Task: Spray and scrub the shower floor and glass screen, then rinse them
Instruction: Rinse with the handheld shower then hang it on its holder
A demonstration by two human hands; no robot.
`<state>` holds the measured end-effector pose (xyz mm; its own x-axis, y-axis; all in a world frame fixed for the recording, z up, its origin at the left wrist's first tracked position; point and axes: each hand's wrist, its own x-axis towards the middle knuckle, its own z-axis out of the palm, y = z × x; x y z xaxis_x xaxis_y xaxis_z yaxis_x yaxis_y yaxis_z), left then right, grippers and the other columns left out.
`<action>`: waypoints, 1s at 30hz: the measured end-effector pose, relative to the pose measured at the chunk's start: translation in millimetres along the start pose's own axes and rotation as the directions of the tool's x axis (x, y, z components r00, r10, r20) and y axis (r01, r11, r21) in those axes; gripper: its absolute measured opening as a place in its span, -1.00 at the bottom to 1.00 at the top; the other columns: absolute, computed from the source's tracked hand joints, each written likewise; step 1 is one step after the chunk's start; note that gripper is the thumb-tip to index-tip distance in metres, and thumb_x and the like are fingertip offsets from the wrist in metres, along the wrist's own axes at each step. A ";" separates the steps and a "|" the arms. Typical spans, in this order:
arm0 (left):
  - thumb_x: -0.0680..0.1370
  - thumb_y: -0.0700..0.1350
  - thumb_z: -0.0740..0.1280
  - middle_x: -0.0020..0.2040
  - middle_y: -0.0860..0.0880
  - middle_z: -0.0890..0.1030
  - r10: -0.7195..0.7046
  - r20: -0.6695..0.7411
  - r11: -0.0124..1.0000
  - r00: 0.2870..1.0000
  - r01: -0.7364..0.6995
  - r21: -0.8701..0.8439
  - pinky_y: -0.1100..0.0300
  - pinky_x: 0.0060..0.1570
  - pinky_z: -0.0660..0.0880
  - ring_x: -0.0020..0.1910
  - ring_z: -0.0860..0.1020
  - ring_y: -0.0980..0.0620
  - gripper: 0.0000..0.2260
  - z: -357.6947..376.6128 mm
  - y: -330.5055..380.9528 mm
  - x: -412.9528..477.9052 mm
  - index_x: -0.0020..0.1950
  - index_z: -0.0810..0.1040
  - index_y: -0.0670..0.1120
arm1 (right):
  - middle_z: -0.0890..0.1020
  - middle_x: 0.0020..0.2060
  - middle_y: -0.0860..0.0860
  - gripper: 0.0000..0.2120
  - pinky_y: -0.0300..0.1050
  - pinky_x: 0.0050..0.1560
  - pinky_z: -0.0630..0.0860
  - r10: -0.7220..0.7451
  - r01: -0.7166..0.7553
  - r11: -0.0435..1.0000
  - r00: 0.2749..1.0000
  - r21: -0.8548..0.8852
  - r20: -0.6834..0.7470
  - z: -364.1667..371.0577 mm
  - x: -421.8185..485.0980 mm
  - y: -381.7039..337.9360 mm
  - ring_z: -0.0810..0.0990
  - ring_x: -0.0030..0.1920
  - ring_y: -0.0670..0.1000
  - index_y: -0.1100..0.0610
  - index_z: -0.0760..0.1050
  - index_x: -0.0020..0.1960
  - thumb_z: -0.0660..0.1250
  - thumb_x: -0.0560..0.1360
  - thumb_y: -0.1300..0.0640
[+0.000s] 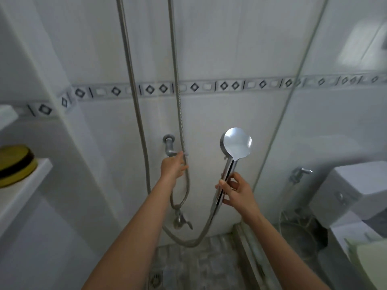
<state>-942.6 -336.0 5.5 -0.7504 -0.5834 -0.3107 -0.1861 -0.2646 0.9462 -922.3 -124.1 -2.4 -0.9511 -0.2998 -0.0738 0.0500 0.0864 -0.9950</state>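
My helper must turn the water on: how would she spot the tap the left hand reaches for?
On the back wall, under the diamond border, a grey tap sticks out between two hanging hoses. It is the highest tap, at the fingertips of the left hand, above the chrome valve.

Body in view: two arms and two hands. The left forearm point(134, 227) and right forearm point(282, 243) were bare along their whole visible length. The left hand point(173, 168) and right hand point(236, 193) were bare as well. Fingernails appeared short, though the picture was too soft to confirm this. Upper arms and clothing lay outside the frame.
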 end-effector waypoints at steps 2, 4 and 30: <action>0.62 -0.07 0.30 -0.21 -0.08 0.57 -0.027 -0.019 0.998 0.999 0.026 -0.064 0.18 -0.22 0.50 -0.27 0.60 -0.01 -0.79 10.4 6.5 13.1 -0.16 0.53 -0.14 | 0.68 -0.15 0.12 -0.85 0.02 -0.13 0.62 -0.022 0.022 1.000 1.000 0.004 0.016 -9.3 10.3 -18.2 0.66 -0.12 -0.04 0.26 0.42 0.05 0.29 0.58 0.18; 0.63 -0.15 0.26 -0.28 -0.13 0.54 -0.045 -0.037 0.995 0.998 0.042 -0.094 0.30 -0.45 0.44 -0.46 0.56 0.07 -0.84 17.9 9.3 22.7 -0.08 0.49 -0.22 | 0.68 -0.14 0.13 -0.86 -0.09 -0.20 0.63 -0.048 0.048 0.999 0.998 0.004 0.034 -18.8 21.7 -34.9 0.67 -0.12 -0.03 0.25 0.42 0.04 0.29 0.58 0.18; 0.67 0.08 0.09 0.18 -0.18 0.61 0.130 -0.143 0.481 0.981 0.064 0.874 0.04 0.11 0.48 0.15 0.59 -0.19 -0.59 6.3 -56.4 24.6 0.25 0.51 -0.20 | 0.64 -0.22 0.13 -0.84 -0.05 -0.19 0.62 -0.119 0.114 0.986 0.992 0.124 0.039 -35.9 53.8 -78.9 0.62 -0.21 0.03 0.12 0.44 0.01 0.36 0.53 0.08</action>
<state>-954.5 -330.6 -54.9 -0.6698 -0.7166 -0.1945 -0.6918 0.5071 0.5141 -988.4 -112.9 74.5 -0.9376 -0.3450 0.0427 -0.0210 -0.0664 -0.9976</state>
